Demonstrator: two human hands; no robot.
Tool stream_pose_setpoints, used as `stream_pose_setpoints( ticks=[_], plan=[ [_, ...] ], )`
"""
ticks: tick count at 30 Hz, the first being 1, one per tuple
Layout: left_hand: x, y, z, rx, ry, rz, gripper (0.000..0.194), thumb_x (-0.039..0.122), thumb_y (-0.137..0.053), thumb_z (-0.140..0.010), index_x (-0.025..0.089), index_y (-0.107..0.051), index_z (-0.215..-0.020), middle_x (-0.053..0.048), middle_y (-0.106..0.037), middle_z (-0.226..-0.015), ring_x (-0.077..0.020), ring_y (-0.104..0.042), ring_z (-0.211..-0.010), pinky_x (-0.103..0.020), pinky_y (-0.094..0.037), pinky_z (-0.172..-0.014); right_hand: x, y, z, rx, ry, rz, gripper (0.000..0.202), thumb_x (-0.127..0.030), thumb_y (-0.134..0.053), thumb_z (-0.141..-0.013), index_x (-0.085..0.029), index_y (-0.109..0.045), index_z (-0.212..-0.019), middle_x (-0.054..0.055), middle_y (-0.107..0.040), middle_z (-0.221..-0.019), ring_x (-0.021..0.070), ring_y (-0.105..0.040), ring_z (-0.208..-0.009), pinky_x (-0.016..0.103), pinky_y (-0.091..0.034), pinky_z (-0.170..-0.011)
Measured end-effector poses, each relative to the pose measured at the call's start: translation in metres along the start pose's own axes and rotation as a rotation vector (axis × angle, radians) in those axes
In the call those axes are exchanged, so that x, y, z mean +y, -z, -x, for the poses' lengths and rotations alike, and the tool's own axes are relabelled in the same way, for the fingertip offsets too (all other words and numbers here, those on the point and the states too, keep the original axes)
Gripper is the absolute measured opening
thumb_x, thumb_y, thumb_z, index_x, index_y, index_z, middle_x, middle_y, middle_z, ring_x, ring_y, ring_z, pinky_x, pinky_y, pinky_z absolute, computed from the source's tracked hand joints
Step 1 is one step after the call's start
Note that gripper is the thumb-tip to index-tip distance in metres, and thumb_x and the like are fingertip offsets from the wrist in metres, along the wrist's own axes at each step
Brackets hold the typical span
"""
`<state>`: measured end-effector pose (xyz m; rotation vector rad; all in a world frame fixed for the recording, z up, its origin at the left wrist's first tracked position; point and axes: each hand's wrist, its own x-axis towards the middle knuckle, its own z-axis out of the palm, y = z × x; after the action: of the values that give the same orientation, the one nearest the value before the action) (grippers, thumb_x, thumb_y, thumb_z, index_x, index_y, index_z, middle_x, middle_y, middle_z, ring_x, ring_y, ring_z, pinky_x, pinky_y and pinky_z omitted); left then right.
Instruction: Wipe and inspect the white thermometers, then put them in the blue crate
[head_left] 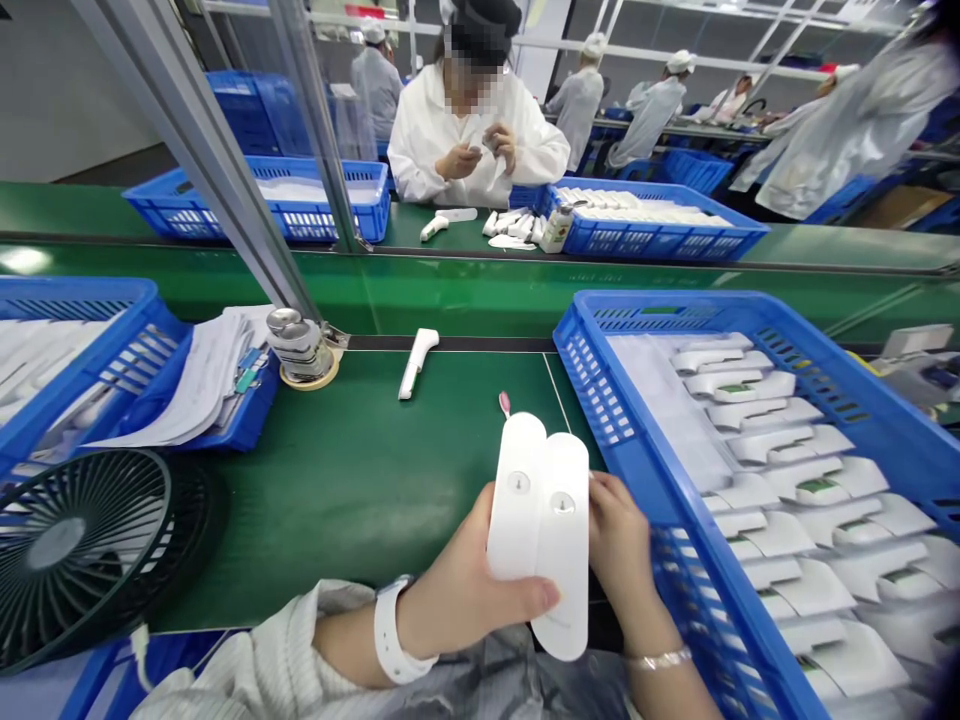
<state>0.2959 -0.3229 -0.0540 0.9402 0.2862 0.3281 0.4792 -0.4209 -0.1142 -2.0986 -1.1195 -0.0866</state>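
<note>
Two white elongated plastic parts (536, 535) lie side by side in front of me, each with a small round mark. My left hand (480, 580) is wrapped round them from the left, thumb across their lower front. Behind their right edge is my right hand (619, 530), its fingers bent and partly hidden by the parts; whether it grips them I cannot tell. A white handheld device (418, 362) rests on the green table (337, 500), with a small pink-tipped item (505, 404) farther right.
On the right, a blue crate (637, 440) holds rows of white devices. To the left are a black fan (82, 550), papers (187, 385), a metal-topped jar (300, 350) and another blue crate (150, 320). A person (480, 130) works across the green belt.
</note>
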Motion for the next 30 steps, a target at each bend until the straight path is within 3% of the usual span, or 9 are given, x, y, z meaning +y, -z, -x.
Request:
stream_pose_setpoints(
  ticks=[5, 7, 10, 14, 19, 25, 30],
  plan=[
    [0.0, 0.0, 0.0, 0.037, -0.002, -0.105, 0.069, 0.025, -0.076, -0.068, 0.021, -0.037, -0.125, -0.009, -0.054, -0.119, -0.0213, -0.054, -0.104, -0.034, -0.047, -0.087, -0.053, 0.049, 0.002, 0.203, 0.168, -0.144, 0.021, -0.014, -0.05, -0.084, -0.021, -0.064, -0.097, 0.006, -0.059, -0.096, 0.0183, -0.059, -0.083, 0.031, -0.047, -0.07],
    [0.002, -0.003, -0.001, 0.06, 0.015, -0.209, 0.068, 0.024, -0.075, -0.069, 0.022, -0.036, -0.126, -0.009, -0.053, -0.123, -0.0232, -0.054, -0.106, -0.036, -0.047, -0.087, -0.072, 0.058, 0.004, 0.127, 0.255, -0.187, 0.024, -0.01, -0.05, -0.083, -0.021, -0.063, -0.099, 0.007, -0.057, -0.099, 0.0183, -0.058, -0.085, 0.03, -0.046, -0.069],
    [0.007, -0.008, -0.001, 0.073, 0.035, -0.352, 0.068, 0.021, -0.073, -0.069, 0.024, -0.036, -0.126, -0.006, -0.056, -0.122, -0.0229, -0.057, -0.104, -0.036, -0.049, -0.086, -0.088, 0.054, 0.008, -0.023, 0.36, -0.165, 0.025, -0.008, -0.055, -0.08, -0.021, -0.062, -0.101, 0.008, -0.054, -0.1, 0.0192, -0.057, -0.087, 0.031, -0.048, -0.07],
    [0.011, -0.012, 0.0, 0.078, 0.055, -0.519, 0.067, 0.021, -0.07, -0.071, 0.024, -0.033, -0.127, -0.005, -0.057, -0.121, -0.0228, -0.057, -0.103, -0.036, -0.049, -0.086, -0.09, 0.041, 0.007, 0.041, 0.323, -0.135, 0.029, -0.008, -0.06, -0.08, -0.021, -0.057, -0.106, 0.005, -0.059, -0.094, 0.018, -0.058, -0.084, 0.032, -0.048, -0.071],
    [0.012, -0.013, 0.004, -0.025, 0.085, -0.583, 0.07, 0.015, -0.064, -0.072, 0.02, -0.028, -0.131, -0.007, -0.057, -0.12, -0.0217, -0.057, -0.101, -0.037, -0.049, -0.085, -0.088, 0.048, 0.002, 0.128, 0.294, -0.022, 0.019, -0.011, -0.062, -0.08, -0.021, -0.059, -0.096, 0.004, -0.062, -0.091, 0.0181, -0.058, -0.085, 0.034, -0.045, -0.076],
    [0.011, -0.012, 0.004, -0.088, 0.072, -0.553, 0.074, 0.011, -0.063, -0.071, 0.018, -0.024, -0.135, -0.01, -0.051, -0.128, -0.0222, -0.055, -0.106, -0.036, -0.047, -0.089, -0.089, 0.057, 0.011, 0.003, 0.377, -0.039, 0.021, -0.005, -0.059, -0.081, -0.021, -0.06, -0.095, 0.003, -0.062, -0.089, 0.0162, -0.058, -0.08, 0.034, -0.041, -0.073],
    [0.012, -0.011, 0.004, -0.138, 0.081, -0.587, 0.074, 0.018, -0.065, -0.072, 0.017, -0.025, -0.134, -0.01, -0.052, -0.125, -0.025, -0.053, -0.11, -0.039, -0.044, -0.093, -0.087, 0.062, 0.009, 0.103, 0.318, 0.006, 0.015, -0.009, -0.063, -0.079, -0.022, -0.06, -0.087, 0.003, -0.064, -0.084, 0.0195, -0.056, -0.081, 0.038, -0.038, -0.074]
  ],
)
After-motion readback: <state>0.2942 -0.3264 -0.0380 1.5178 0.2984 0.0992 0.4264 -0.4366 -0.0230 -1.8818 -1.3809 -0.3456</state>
